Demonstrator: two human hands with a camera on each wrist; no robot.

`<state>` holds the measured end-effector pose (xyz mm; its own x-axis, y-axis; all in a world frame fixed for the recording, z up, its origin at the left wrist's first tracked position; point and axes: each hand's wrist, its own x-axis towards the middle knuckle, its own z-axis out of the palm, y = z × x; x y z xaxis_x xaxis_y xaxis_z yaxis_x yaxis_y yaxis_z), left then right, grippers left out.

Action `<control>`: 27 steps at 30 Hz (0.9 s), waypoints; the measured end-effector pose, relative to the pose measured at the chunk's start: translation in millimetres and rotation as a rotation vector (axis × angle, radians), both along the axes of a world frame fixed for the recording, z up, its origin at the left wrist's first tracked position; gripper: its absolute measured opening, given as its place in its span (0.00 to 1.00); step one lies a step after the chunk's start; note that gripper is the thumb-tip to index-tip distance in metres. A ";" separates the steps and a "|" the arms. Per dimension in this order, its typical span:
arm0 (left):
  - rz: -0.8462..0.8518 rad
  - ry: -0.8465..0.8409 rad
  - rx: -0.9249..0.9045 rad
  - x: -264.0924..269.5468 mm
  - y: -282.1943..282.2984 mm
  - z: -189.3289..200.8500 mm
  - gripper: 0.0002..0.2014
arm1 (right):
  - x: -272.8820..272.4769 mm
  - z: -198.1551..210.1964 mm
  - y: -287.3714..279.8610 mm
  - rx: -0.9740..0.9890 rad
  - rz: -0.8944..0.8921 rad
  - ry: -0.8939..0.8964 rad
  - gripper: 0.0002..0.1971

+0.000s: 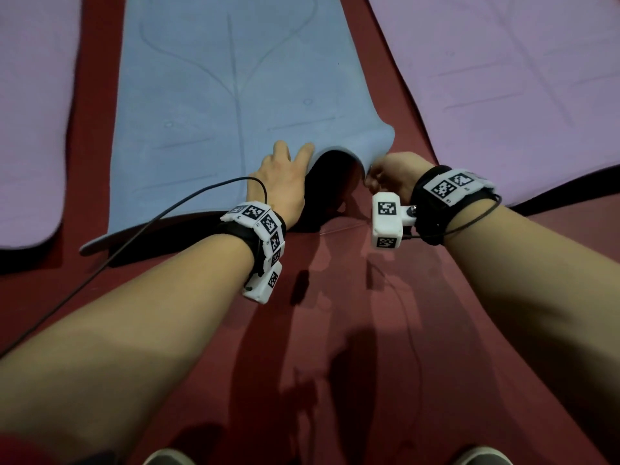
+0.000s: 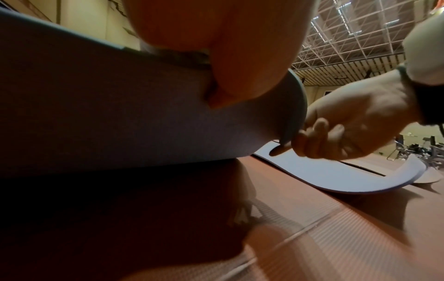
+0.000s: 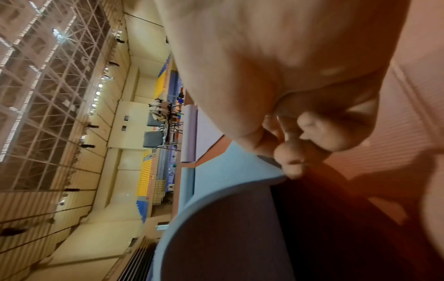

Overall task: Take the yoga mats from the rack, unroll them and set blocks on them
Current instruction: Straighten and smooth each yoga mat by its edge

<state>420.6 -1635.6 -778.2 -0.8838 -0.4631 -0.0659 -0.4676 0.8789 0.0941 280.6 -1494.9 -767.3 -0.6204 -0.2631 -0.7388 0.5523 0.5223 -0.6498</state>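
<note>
We are looking down at a blue yoga mat (image 1: 214, 95) lying unrolled along a dark red, finely ribbed floor (image 1: 335, 297), its matte foam face showing pressed-in curved and straight guide lines. Its near right corner is arching up off the floor in a smooth hump, with a dark hollow showing beneath, while the near left corner is curling up slightly at the edge. We are seeing the left hand (image 1: 281, 182) resting on the mat's near edge beside the hump, fingers (image 1: 303, 152) straight and spread on top; the left wrist view is showing the thumb tucked under the foam, so the edge is sitting between thumb and fingers. The right hand (image 1: 392, 176) is pinching the lifted corner, its fingers (image 2: 312, 140) curled tight around the thin rounded rim. Two pale lilac mats are lying flat to either side, one at the left (image 1: 30, 129) and one at the right (image 1: 503, 78), each separated from the blue mat by a strip of red floor. Both wrists are wearing black straps with white blocks printed in black-and-white square codes, and a thin black cable (image 1: 134, 243) is trailing across the blue mat's near edge.
</note>
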 end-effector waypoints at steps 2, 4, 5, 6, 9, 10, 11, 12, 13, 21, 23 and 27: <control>-0.048 0.035 -0.018 1.1 -2.8 3.0 0.43 | -2.9 8.0 -5.5 -0.047 -0.019 0.000 0.12; -0.105 0.049 -0.038 2.6 -5.3 4.5 0.47 | -5.8 14.7 -8.0 -0.082 -0.033 0.002 0.12; -0.126 0.046 -0.046 3.5 -6.2 4.9 0.48 | -7.3 17.1 -8.0 -0.104 -0.053 -0.003 0.12; -0.143 0.042 -0.054 4.0 -6.7 5.4 0.49 | -7.8 19.5 -7.1 -0.132 -0.076 -0.015 0.11; -0.182 0.015 -0.074 3.1 -5.9 5.8 0.47 | -8.8 26.0 -3.8 -0.236 -0.152 -0.130 0.09; -0.200 0.005 -0.075 2.8 -4.6 5.9 0.45 | -9.4 27.1 -3.3 -0.254 -0.162 -0.169 0.13; -0.215 -0.006 -0.077 2.5 -3.1 6.1 0.43 | -10.8 27.9 -3.9 -0.257 -0.164 -0.187 0.17; -0.225 -0.014 -0.080 2.4 -1.9 5.9 0.41 | -11.4 29.0 -5.0 -0.255 -0.161 -0.195 0.19; -0.229 -0.020 -0.080 2.1 -1.1 5.2 0.41 | -11.0 30.5 -6.3 -0.247 -0.152 -0.189 0.19; -0.283 -0.044 0.049 6.3 -3.4 -2.2 0.37 | 5.8 23.0 -30.6 -0.149 -0.110 -0.065 0.09; -0.215 -0.009 0.186 8.2 -5.7 -5.7 0.37 | 2.6 12.7 -39.6 -0.129 -0.143 -0.060 0.09; -0.020 -0.013 0.294 4.2 -17.3 -10.2 0.42 | -2.1 0.1 -48.9 -0.241 -0.263 -0.149 0.10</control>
<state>424.8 -1652.9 -788.3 -0.8907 -0.4052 -0.2061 -0.4535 0.8238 0.3402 278.4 -1543.8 -767.2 -0.5806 -0.2863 -0.7622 0.7446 0.1921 -0.6393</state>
